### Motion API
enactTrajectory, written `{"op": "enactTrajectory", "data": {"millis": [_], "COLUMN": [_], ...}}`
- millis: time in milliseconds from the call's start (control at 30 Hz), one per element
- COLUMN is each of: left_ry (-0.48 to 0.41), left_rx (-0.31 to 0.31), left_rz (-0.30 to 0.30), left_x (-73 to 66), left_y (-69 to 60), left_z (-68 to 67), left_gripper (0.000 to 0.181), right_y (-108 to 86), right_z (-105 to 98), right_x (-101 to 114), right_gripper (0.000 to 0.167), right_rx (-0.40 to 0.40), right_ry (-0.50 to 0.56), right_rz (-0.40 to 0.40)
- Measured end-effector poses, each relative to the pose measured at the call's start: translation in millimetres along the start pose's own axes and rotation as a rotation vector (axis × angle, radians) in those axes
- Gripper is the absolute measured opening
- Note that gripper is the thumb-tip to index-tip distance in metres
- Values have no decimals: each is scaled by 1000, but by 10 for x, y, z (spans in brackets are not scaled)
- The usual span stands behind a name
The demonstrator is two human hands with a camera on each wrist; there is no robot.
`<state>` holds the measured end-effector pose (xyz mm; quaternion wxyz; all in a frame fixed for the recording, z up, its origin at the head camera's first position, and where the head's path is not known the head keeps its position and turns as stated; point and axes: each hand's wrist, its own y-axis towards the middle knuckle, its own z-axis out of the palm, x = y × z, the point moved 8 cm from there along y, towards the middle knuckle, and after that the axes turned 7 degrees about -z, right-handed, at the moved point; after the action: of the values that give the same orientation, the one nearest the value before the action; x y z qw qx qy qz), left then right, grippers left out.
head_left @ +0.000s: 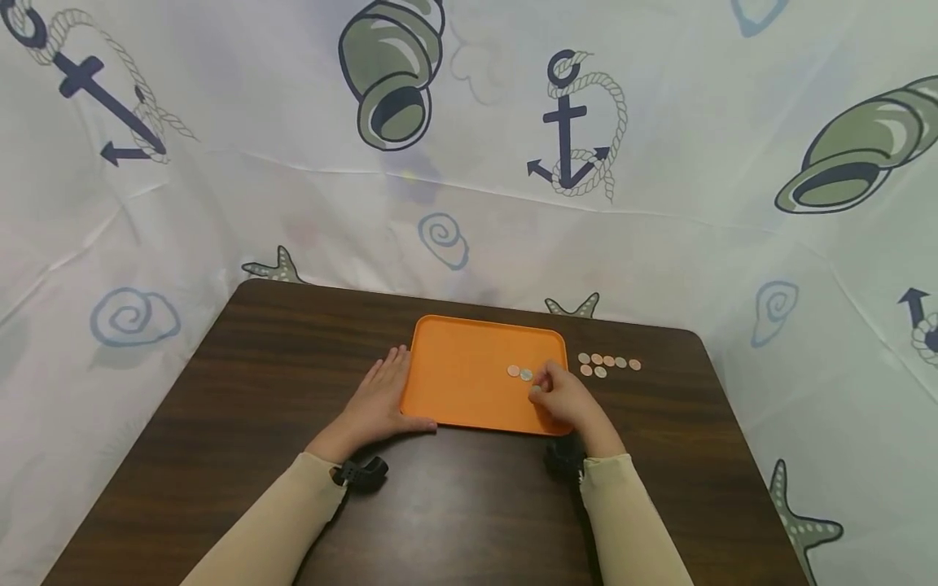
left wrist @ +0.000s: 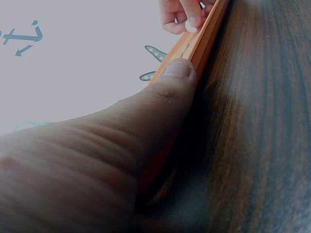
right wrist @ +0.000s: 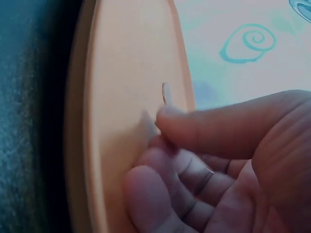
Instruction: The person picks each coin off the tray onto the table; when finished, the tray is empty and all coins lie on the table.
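Note:
An orange tray lies on the dark table. My left hand rests at its front left corner, fingers straight along the left side; the thumb lies against the front rim. Over the tray's right part, my right hand has its fingers bent and pinches a pale coin between thumb and fingertips. Just left of those fingertips, a copper coin and a silvery coin lie on the tray. The right wrist view shows the right thumb and fingers close above the tray surface.
Several copper and silvery coins lie in two rows on the table, just right of the tray. Behind the table hangs a white cloth printed with anchors, shells and starfish.

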<state>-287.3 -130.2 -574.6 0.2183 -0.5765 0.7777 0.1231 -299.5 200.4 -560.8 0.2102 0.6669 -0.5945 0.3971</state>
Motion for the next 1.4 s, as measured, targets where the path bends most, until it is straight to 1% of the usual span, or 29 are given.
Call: {"op": "enactTrajectory", "data": {"millis": [100,200,300,400,467,533,567,667,767,833,900,1000,1100,1167,1333,1400], "left_ry": [-9,-7,-8,-6,-3,4,8,9,11,12,8,5,8,16,9,6], "left_rx": [1,2,5,3,2,2,2,8,15,14,10,9,27,31,12,11], "left_rz": [11,15,14,13,13,13,13,7,2,4,7,3,-16,-20,-5,-4], "left_x": [-9,-16,-25,-30,-26,-20,-20,-14,-8,-10,-11,4,40,51,20,2], "left_y": [-4,-6,-10,-11,-7,-3,-1,-5,-10,-5,0,-4,-14,-13,-6,-6], "left_z": [12,28,32,31,36,44,45,45,38,29,21,23,46,56,27,16], "left_gripper": [147,147,147,147,147,147,147,147,148,148,147,148,149,149,148,148], "right_y": [-42,-77,-104,-134,-160,-193,-211,-274,-323,-330,-309,-263,-242,-240,-224,-226], "right_z": [-22,-101,-214,-389,-549,-739,-832,-1041,-1129,-1150,-1161,-1156,-1140,-1147,-1178,-1183], "right_x": [12,10,-61,-185,-298,-453,-547,-863,-1123,-1212,-1246,-1240,-1234,-1230,-1214,-1225], "right_gripper": [16,12,11,16,21,25,27,33,39,40,39,33,26,23,22,22], "right_rx": [-14,-50,-84,-124,-170,-246,-289,-403,-456,-470,-484,-494,-483,-490,-494,-480], "right_ry": [65,83,117,129,111,102,114,215,331,371,392,385,366,356,341,339], "right_rz": [-24,-44,-34,-19,-16,15,37,131,206,222,212,203,218,226,224,231]}}
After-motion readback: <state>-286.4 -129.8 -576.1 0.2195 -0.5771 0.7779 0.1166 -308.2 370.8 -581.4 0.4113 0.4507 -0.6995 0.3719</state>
